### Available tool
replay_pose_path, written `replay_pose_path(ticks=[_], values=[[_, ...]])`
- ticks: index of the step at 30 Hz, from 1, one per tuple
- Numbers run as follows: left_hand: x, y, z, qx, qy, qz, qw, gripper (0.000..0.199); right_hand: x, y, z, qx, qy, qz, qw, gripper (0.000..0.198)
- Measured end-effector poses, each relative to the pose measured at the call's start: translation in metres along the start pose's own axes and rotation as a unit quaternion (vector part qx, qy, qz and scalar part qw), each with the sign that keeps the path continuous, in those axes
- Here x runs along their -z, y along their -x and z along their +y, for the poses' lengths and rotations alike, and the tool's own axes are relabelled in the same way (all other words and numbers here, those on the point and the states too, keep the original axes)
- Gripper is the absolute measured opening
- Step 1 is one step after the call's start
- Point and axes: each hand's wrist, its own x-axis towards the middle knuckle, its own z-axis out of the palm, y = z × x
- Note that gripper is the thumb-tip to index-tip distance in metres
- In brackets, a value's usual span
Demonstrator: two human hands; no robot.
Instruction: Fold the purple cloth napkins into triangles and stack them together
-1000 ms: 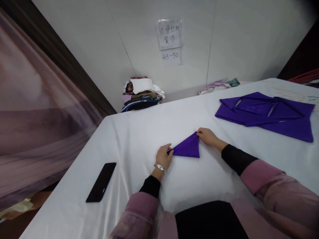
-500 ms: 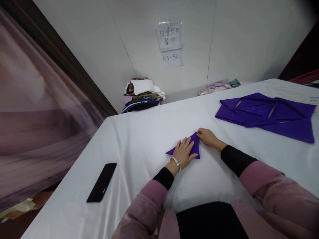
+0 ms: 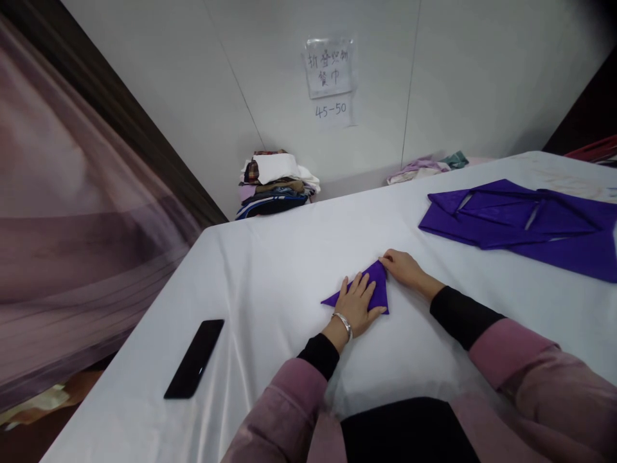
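Observation:
A small purple napkin [image 3: 380, 281], folded into a triangle, lies on the white-covered table in front of me. My left hand [image 3: 355, 302] rests flat over its middle and lower edge with the fingers spread, covering part of the cloth. At the napkin's upper right corner, the fingertips of my right hand [image 3: 399, 265] are pinched together on the point. Farther right, more purple napkins [image 3: 511, 218] lie folded and overlapping; I cannot make out how many.
A black phone [image 3: 195, 359] lies on the left part of the white tablecloth [image 3: 270, 270]. Beyond the far edge stand a stack of folded clothes [image 3: 277, 183] and some loose cloths [image 3: 419, 168]. A handwritten sign [image 3: 330, 67] hangs on the wall. A sheer curtain [image 3: 96, 225] hangs at left.
The view has shifted slightly. My left hand still presses on the folded napkin, and my right hand keeps its pinch at the upper corner. Little else differs.

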Motion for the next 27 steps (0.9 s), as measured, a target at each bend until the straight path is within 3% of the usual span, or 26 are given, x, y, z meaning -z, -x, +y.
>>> replay_pose_path(ticks=[8, 19, 22, 25, 27], values=[[0.003, 0.001, 0.002, 0.0, -0.006, 0.012, 1.0, 0.066, -0.003, -0.005, 0.0, 0.002, -0.024, 0.003, 1.0, 0.015], [-0.002, 0.0, 0.0, 0.006, 0.006, -0.012, 1.0, 0.067, -0.002, -0.007, -0.001, -0.012, 0.04, 0.009, 0.999, 0.02], [-0.001, 0.0, 0.0, 0.009, 0.01, -0.012, 1.0, 0.067, 0.001, 0.0, -0.006, -0.011, 0.038, 0.039, 0.998, 0.025], [-0.001, -0.001, 0.0, 0.006, 0.012, -0.009, 1.0, 0.066, -0.002, 0.023, -0.024, 0.093, -0.018, 0.077, 0.993, 0.033], [-0.003, -0.001, -0.001, -0.002, 0.013, -0.007, 1.0, 0.063, -0.007, 0.043, -0.04, 0.214, -0.073, 0.029, 0.974, 0.042]])
